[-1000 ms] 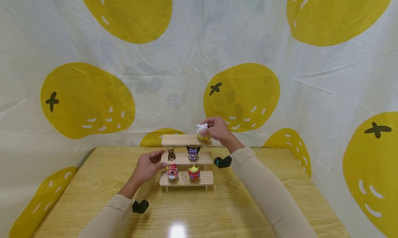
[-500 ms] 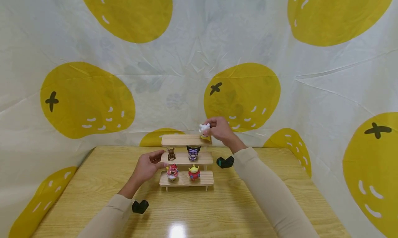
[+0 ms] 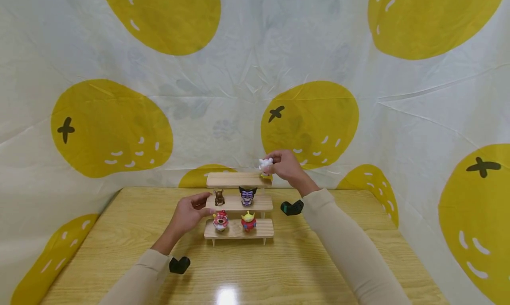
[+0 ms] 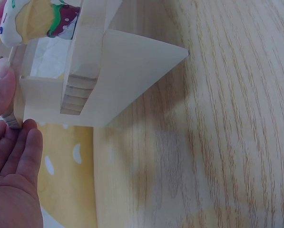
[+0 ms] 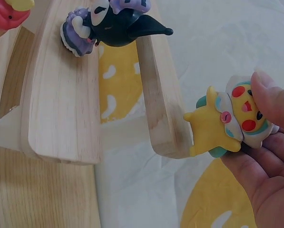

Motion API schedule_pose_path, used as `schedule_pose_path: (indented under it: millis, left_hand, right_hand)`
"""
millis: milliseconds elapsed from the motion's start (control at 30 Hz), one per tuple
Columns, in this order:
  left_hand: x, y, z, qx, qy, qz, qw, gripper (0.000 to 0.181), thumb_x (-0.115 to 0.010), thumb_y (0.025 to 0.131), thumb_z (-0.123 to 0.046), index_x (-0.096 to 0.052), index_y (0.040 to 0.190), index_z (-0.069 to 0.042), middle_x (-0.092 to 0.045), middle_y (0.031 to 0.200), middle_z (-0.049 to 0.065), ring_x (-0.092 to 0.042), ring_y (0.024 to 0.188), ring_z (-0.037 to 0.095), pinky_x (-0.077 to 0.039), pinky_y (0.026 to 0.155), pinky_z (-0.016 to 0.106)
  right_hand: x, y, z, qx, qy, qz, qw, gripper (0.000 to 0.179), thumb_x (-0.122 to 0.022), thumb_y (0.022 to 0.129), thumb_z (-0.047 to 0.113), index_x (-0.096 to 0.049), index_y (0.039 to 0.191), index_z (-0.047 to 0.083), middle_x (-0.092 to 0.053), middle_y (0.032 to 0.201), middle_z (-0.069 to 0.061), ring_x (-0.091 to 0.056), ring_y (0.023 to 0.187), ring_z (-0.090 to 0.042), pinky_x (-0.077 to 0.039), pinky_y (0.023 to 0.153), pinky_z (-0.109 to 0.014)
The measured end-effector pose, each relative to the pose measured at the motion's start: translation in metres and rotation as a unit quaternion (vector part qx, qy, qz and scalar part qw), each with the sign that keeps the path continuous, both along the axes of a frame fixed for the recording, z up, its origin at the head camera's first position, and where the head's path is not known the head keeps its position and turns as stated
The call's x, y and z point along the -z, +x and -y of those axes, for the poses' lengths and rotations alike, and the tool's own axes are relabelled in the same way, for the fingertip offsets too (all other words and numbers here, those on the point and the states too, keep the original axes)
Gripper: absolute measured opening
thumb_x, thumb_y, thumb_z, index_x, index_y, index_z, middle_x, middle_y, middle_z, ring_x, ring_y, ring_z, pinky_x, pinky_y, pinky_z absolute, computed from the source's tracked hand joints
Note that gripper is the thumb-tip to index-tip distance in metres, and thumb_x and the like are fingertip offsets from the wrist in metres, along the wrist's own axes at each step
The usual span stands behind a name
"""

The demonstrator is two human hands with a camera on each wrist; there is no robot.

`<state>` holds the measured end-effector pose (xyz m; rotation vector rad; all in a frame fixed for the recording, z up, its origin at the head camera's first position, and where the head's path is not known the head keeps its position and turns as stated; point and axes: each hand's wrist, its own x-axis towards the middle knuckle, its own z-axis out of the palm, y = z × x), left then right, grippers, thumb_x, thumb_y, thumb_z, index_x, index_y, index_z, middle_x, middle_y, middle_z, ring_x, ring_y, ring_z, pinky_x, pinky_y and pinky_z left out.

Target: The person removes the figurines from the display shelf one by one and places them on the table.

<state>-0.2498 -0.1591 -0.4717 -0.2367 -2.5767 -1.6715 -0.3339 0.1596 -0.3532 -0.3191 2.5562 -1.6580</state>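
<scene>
My right hand point(image 3: 287, 167) pinches a small yellow figurine point(image 5: 218, 123) with red cheeks and a white hood, thumb on its face side and fingers behind. Its feet meet or nearly meet the right end of the top tier of a three-tier wooden display shelf point(image 3: 231, 179). At the shelf's left side, my left hand point(image 3: 191, 214) grips the end of the middle board, thumb above and fingers below in the left wrist view. That board carries a brown figurine point(image 3: 219, 198) and a black-and-purple one point(image 3: 247, 196). A pink figurine point(image 3: 221, 221) and a red one with a yellow-green head point(image 3: 249, 221) stand on the bottom tier.
The shelf stands on a wood-grain table point(image 3: 223, 269) near its back edge. Behind and beside it hangs a pale cloth point(image 3: 223, 128) printed with large yellow fruit. A black wrist device shows at each sleeve.
My right hand has shifted the yellow figurine a little to the right along the top tier, toward its end. The left hand and the other figurines stay where they were.
</scene>
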Motion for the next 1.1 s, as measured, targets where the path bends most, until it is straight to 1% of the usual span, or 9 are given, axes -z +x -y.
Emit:
schedule_pose_path:
  millis: [167, 200, 267, 333, 500, 700, 833, 1033, 1100]
  left_hand:
    - [0.001, -0.002, 0.000, -0.002, -0.001, -0.002, 1.0000, 0.059, -0.079, 0.094, -0.014, -0.058, 0.147, 0.000, -0.060, 0.148, 0.023, -0.059, 0.137, 0.039, -0.054, 0.111, 0.045]
    - [0.002, -0.002, 0.000, -0.003, -0.001, -0.002, 1.0000, 0.059, -0.079, 0.094, -0.015, -0.058, 0.147, -0.001, -0.060, 0.148, 0.023, -0.060, 0.137, 0.039, -0.055, 0.111, 0.045]
    - [0.002, -0.002, 0.000, -0.003, -0.001, -0.002, 1.0000, 0.059, -0.079, 0.094, -0.015, -0.058, 0.147, -0.001, -0.060, 0.148, 0.022, -0.060, 0.137, 0.039, -0.055, 0.111, 0.046]
    - [0.001, -0.002, 0.000, -0.002, -0.001, -0.002, 1.0000, 0.059, -0.080, 0.094, -0.016, -0.058, 0.147, -0.001, -0.060, 0.148, 0.022, -0.060, 0.137, 0.039, -0.054, 0.111, 0.046]
    - [0.001, -0.002, 0.001, 0.002, 0.001, -0.003, 1.0000, 0.060, -0.080, 0.093, -0.017, -0.058, 0.147, -0.002, -0.060, 0.149, 0.022, -0.060, 0.137, 0.039, -0.055, 0.111, 0.047]
    - [0.002, -0.001, 0.002, 0.002, -0.001, -0.004, 1.0000, 0.060, -0.080, 0.093, -0.016, -0.058, 0.147, -0.002, -0.060, 0.149, 0.022, -0.060, 0.136, 0.039, -0.055, 0.111, 0.048]
    - [0.002, -0.002, 0.002, 0.001, -0.002, -0.004, 1.0000, 0.060, -0.080, 0.093, -0.016, -0.058, 0.147, -0.001, -0.060, 0.148, 0.023, -0.060, 0.137, 0.039, -0.055, 0.111, 0.048]
    - [0.002, -0.001, 0.002, 0.003, -0.003, -0.006, 1.0000, 0.060, -0.079, 0.093, -0.016, -0.058, 0.147, -0.001, -0.059, 0.150, 0.023, -0.059, 0.137, 0.040, -0.055, 0.111, 0.046]
    - [0.002, -0.001, 0.001, 0.003, -0.006, -0.004, 1.0000, 0.060, -0.079, 0.094, -0.016, -0.057, 0.148, -0.001, -0.059, 0.150, 0.022, -0.059, 0.138, 0.039, -0.054, 0.111, 0.045]
  right_hand:
    - [0.000, -0.001, -0.004, 0.008, 0.009, 0.000, 0.9999, 0.030, -0.077, 0.090, -0.001, -0.072, 0.120, -0.003, -0.073, 0.122, -0.024, -0.066, 0.101, -0.030, -0.061, 0.092, -0.039]
    - [0.000, -0.001, -0.005, 0.009, 0.012, -0.001, 0.9999, 0.030, -0.077, 0.091, -0.001, -0.072, 0.120, -0.003, -0.073, 0.122, -0.024, -0.066, 0.101, -0.030, -0.061, 0.090, -0.036]
    - [0.000, -0.001, -0.007, 0.009, 0.013, 0.000, 0.9999, 0.030, -0.077, 0.091, 0.000, -0.072, 0.120, -0.003, -0.073, 0.122, -0.024, -0.065, 0.100, -0.029, -0.061, 0.091, -0.038]
    - [0.001, -0.001, -0.009, 0.007, 0.014, -0.002, 0.9999, 0.029, -0.077, 0.092, 0.001, -0.072, 0.119, -0.003, -0.073, 0.121, -0.024, -0.066, 0.099, -0.028, -0.061, 0.088, -0.035]
    - [0.002, -0.001, -0.015, 0.003, 0.008, 0.002, 1.0000, 0.028, -0.075, 0.093, -0.001, -0.070, 0.121, -0.004, -0.072, 0.121, -0.025, -0.068, 0.099, -0.029, -0.063, 0.086, -0.035]
    - [0.001, 0.000, -0.021, 0.009, 0.015, 0.011, 0.9998, 0.035, -0.073, 0.094, -0.001, -0.067, 0.128, -0.004, -0.071, 0.127, -0.026, -0.068, 0.106, -0.031, -0.063, 0.092, -0.040]
    - [0.001, 0.000, -0.024, 0.012, 0.016, 0.016, 0.9997, 0.034, -0.073, 0.094, -0.001, -0.067, 0.127, -0.005, -0.070, 0.129, -0.026, -0.067, 0.108, -0.034, -0.063, 0.094, -0.040]
    - [0.001, 0.001, -0.028, 0.009, 0.016, 0.016, 0.9997, 0.036, -0.071, 0.096, 0.000, -0.065, 0.131, -0.005, -0.067, 0.133, -0.027, -0.066, 0.116, -0.036, -0.060, 0.101, -0.046]
    - [0.002, 0.001, -0.029, 0.007, 0.018, 0.015, 0.9997, 0.036, -0.071, 0.096, 0.000, -0.065, 0.131, -0.005, -0.067, 0.133, -0.028, -0.067, 0.116, -0.035, -0.060, 0.101, -0.046]
